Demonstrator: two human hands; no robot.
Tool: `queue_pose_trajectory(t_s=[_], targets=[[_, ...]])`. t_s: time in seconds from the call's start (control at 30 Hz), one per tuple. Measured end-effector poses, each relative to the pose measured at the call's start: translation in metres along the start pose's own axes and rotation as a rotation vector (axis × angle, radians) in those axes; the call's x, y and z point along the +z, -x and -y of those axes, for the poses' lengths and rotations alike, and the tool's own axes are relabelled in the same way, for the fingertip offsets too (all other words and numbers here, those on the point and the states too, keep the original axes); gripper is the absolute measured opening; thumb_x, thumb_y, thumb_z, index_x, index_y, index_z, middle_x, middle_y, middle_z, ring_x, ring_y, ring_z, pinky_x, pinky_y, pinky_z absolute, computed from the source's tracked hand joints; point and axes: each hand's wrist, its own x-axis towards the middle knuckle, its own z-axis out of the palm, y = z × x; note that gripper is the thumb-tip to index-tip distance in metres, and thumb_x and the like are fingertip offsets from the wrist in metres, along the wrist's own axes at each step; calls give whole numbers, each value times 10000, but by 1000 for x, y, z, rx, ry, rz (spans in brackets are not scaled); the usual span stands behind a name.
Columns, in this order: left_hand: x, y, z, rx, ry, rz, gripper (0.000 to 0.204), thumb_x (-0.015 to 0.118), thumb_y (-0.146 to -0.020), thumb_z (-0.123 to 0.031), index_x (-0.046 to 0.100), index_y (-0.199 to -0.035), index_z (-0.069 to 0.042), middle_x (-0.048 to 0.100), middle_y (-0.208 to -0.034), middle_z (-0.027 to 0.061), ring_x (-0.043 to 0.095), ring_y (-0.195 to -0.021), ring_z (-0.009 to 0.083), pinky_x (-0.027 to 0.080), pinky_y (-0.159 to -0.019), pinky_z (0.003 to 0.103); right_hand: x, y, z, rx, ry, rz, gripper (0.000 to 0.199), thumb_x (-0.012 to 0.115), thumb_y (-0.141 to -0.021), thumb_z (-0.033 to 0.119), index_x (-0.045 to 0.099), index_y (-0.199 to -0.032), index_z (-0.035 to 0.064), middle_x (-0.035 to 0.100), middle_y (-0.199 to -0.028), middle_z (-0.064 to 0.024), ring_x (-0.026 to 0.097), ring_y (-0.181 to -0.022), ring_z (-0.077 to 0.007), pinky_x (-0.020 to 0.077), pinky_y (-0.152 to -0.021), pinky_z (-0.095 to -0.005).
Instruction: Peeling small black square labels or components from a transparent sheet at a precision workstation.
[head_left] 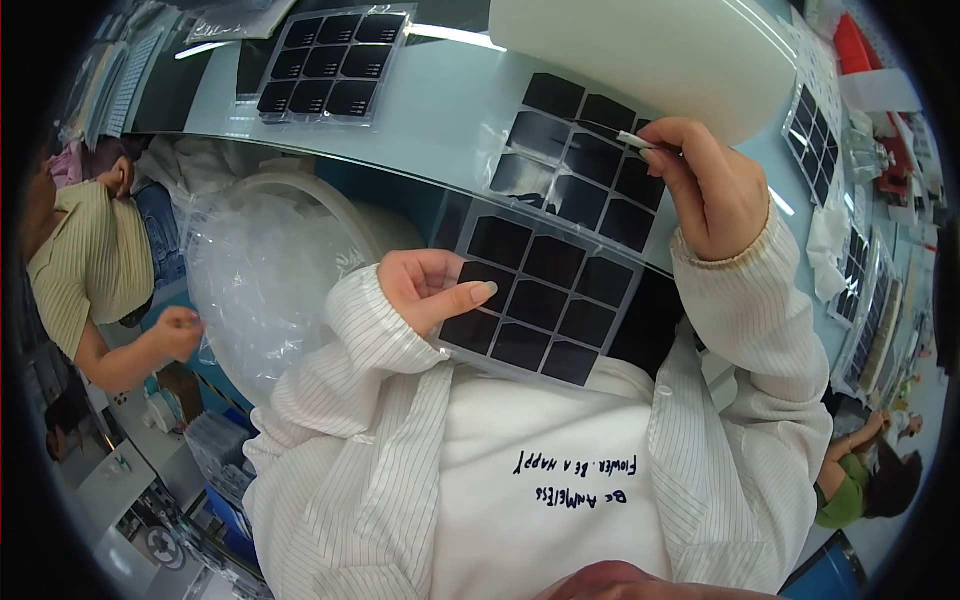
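My left hand (430, 288) grips the left edge of a clear plastic tray (622, 318), thumb on top and fingers underneath. Rows of black square pieces (537, 304) sit in its pockets. The tray is held in front of my chest, its far edge meeting the table edge. Just beyond it, a second set of black squares (592, 158) lies on the table, some reflecting light. Over its right side, my right hand (712, 185) pinches a thin white stick-like tool (633, 140) between thumb and fingers. A fine dark tip points left from the tool, above the squares.
Another tray of black pieces (325, 65) lies at the far left of the glass-topped table (440, 120). A large white curved sheet (660, 60) stands at the back. A bin lined with clear plastic (270, 280) is at my left. Co-workers sit on both sides.
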Motion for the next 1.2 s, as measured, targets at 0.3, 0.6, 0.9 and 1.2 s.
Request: queue_pose_trajectory(t_s=[0.3,0.6,0.9,1.2], targets=[[3,-5,13,45,28,-52,275,784,-867,-191,709,-970,52,732,-810,103,692,-744,118,559,-755,244,10,-6,38,-78,-136,59,178,673,-860,-34,636,-1030,3,660,-799,-132,667,-644,-262,519,-579,-308],[8,-1,11,54,142,-32,311,764,-879,-145,691,-1101,61,746,-927,125,716,-854,148,571,-842,276,38,-15,64,-134,-66,212,197,696,-849,-6,602,-1022,-18,618,-744,-106,659,-589,-246,522,-484,-323],[13,-4,5,28,128,-20,313,766,-878,-149,693,-1099,60,747,-904,123,716,-828,135,574,-822,267,31,-17,66,-163,-16,252,242,707,-816,-19,610,-1037,-33,599,-720,-104,651,-583,-237,510,-469,-325],[14,-3,-1,-3,144,-6,274,753,-870,-73,689,-1106,51,744,-915,90,701,-820,114,562,-792,253,32,-25,79,-138,90,380,365,674,-666,-41,609,-1026,-30,545,-736,-100,623,-569,-239,490,-461,-322]])
